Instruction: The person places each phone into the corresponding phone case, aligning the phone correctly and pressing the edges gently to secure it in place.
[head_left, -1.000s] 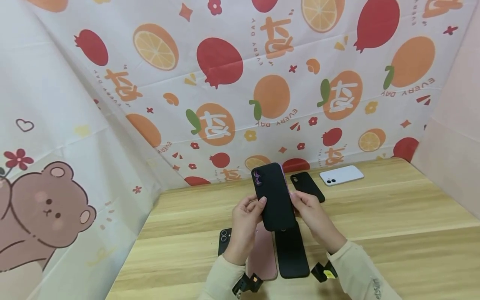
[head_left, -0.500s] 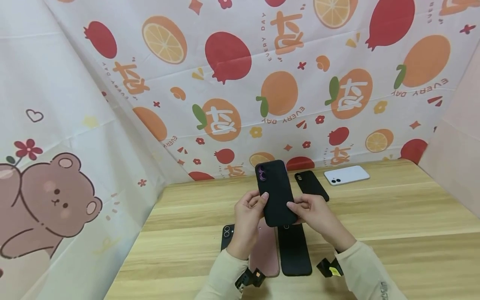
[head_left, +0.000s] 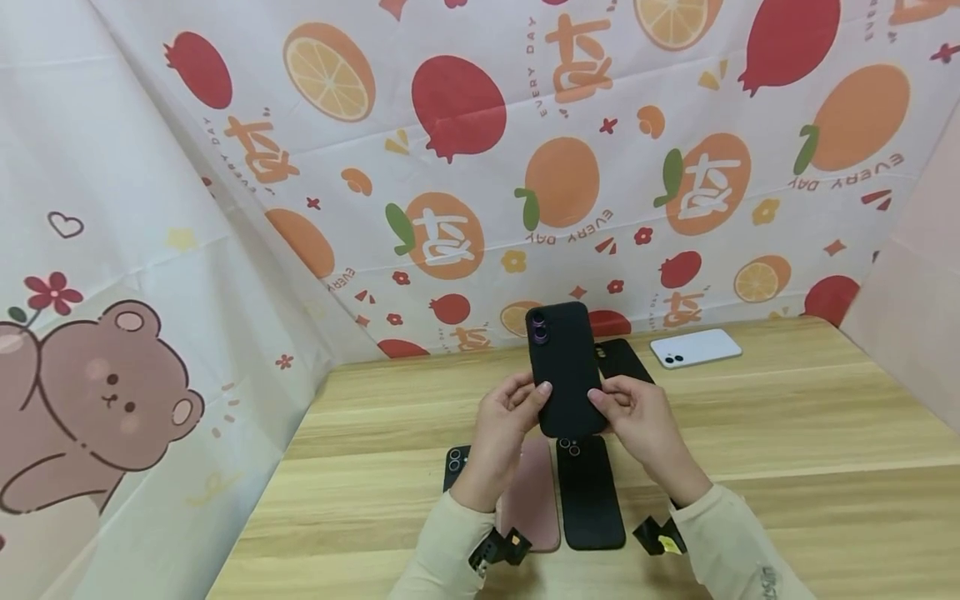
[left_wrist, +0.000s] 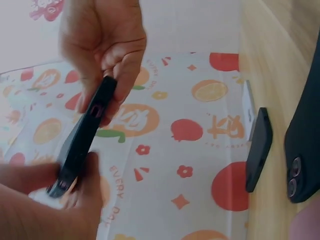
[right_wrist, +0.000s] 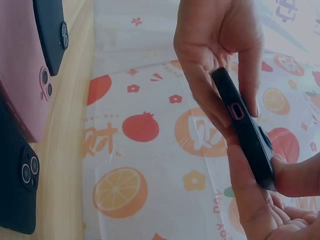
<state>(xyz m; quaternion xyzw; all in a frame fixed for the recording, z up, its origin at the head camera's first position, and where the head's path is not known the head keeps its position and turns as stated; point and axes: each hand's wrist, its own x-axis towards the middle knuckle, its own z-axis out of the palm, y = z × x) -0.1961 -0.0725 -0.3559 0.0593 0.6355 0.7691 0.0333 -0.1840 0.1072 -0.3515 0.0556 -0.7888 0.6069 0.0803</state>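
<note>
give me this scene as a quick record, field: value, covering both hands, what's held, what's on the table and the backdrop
left hand: pinches the held phone at its left edge
right hand: pinches its lower right edge
held item: black back, purple lens rings, raised above the table
near row, left to right: dark phone, partly hidden by the left arm; pink phone; near black phone
far side: far black phone, partly hidden; white phone
backdrop: fruit-print cloth
</note>
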